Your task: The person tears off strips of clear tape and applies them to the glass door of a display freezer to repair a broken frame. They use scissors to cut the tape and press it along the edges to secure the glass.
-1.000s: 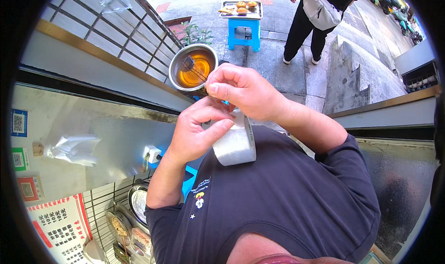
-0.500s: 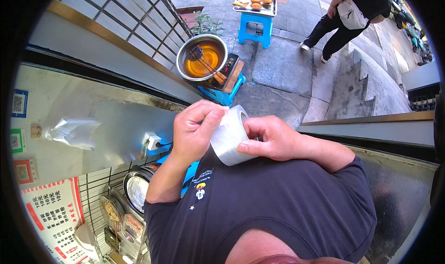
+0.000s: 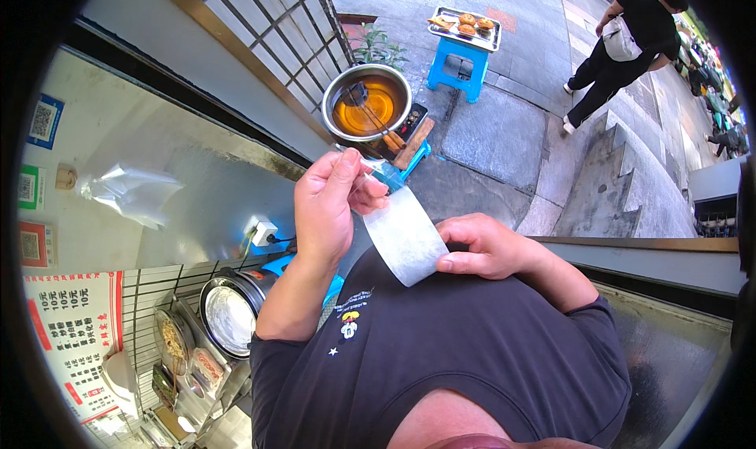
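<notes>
Lower end of the pale bag (image 3: 404,238) hidden under the right hand (image 3: 482,248), its top edge covered by the left hand (image 3: 331,205) fingers, bag contents indiscernible, right forearm foreshortened against the dark shirt (image 3: 441,354)

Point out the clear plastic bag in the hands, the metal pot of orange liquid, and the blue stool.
clear plastic bag (image 3: 403,240), head view, middle of the flat sheet between the hands.
metal pot (image 3: 340,96), head view, left rim.
blue stool (image 3: 457,64), head view, front of its legs below the tray.

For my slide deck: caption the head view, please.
Left hand and right hand stretch a translucent plastic bag above a street frying pot.
</notes>
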`<state>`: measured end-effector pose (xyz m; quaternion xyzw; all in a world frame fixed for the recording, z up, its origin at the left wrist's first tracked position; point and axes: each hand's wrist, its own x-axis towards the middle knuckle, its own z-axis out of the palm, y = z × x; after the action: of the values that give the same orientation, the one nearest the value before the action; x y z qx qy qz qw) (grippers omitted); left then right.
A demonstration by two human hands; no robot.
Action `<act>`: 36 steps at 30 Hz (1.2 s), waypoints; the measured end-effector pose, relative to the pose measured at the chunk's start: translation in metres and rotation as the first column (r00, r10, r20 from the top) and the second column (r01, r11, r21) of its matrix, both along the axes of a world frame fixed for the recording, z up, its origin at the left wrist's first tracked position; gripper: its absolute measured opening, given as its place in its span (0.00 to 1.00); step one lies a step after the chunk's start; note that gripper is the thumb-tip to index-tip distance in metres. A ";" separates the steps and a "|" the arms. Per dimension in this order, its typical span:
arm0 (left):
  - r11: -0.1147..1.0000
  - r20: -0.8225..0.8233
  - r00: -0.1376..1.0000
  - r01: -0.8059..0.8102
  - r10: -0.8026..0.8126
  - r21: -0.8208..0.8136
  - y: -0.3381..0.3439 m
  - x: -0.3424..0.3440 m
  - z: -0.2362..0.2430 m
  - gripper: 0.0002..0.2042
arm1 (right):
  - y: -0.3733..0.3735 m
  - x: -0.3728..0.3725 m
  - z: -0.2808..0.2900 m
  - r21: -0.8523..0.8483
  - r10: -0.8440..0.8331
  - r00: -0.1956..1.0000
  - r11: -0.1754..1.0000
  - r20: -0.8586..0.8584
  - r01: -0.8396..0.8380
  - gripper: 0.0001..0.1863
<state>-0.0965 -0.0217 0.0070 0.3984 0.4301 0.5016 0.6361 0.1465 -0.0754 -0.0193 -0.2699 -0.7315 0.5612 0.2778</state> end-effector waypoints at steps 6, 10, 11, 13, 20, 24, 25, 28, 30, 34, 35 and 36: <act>0.998 -0.076 0.997 0.022 -0.017 0.067 0.009 0.002 -0.006 0.13 | 0.002 -0.001 -0.013 -0.067 0.003 1.000 0.998 -0.008 -0.003 0.16; 0.999 -0.030 1.000 0.005 -0.004 0.049 0.014 0.006 -0.007 0.12 | 0.000 -0.006 -0.019 -0.017 -0.016 0.999 1.000 -0.028 0.015 0.19; 0.999 0.006 1.000 -0.025 0.025 0.029 0.015 0.008 -0.006 0.11 | -0.001 -0.010 -0.022 0.013 -0.052 0.998 0.999 -0.033 0.052 0.20; 0.998 0.069 0.998 -0.005 0.001 0.059 0.016 0.011 -0.003 0.11 | -0.005 -0.013 -0.023 -0.025 -0.084 0.996 0.996 -0.016 0.084 0.19; 0.998 0.019 0.998 0.058 -0.058 0.037 0.006 -0.001 0.000 0.13 | -0.014 -0.027 -0.019 -0.059 -0.377 0.917 0.926 -0.129 0.372 0.14; 0.986 -0.010 0.988 0.157 -0.156 0.049 0.002 -0.007 -0.006 0.13 | -0.010 -0.040 -0.007 0.164 -0.609 0.788 0.771 -0.091 0.616 0.15; 0.983 -0.012 0.984 0.178 -0.178 0.053 0.000 -0.008 -0.006 0.13 | -0.009 -0.046 -0.004 0.254 -0.622 0.777 0.739 -0.097 0.624 0.16; 0.964 -0.039 0.966 0.257 -0.254 0.072 -0.008 -0.012 -0.007 0.12 | -0.008 -0.066 0.006 0.207 -0.573 0.819 0.797 -0.038 0.568 0.19; 0.965 -0.048 0.969 0.245 -0.241 0.093 -0.016 -0.016 -0.008 0.12 | -0.011 -0.077 0.011 0.199 -0.554 0.831 0.810 -0.051 0.552 0.18; 0.980 -0.078 0.989 0.138 -0.128 0.141 -0.044 -0.026 -0.010 0.13 | -0.024 -0.089 0.018 0.033 -0.552 0.832 0.832 -0.057 0.554 0.13; 0.989 -0.090 0.993 0.090 -0.080 0.114 -0.055 -0.029 -0.011 0.13 | -0.027 -0.090 0.019 0.001 -0.519 0.854 0.854 -0.043 0.520 0.11; 0.994 -0.097 0.994 0.058 -0.048 0.096 -0.067 -0.034 -0.012 0.14 | -0.032 -0.092 0.019 -0.074 -0.507 0.859 0.862 -0.075 0.502 0.09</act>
<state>-0.1300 -0.0884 -0.0049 0.4638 0.4236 0.4858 0.6079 0.0544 -0.1074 0.0000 -0.4331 -0.6068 0.4996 0.4411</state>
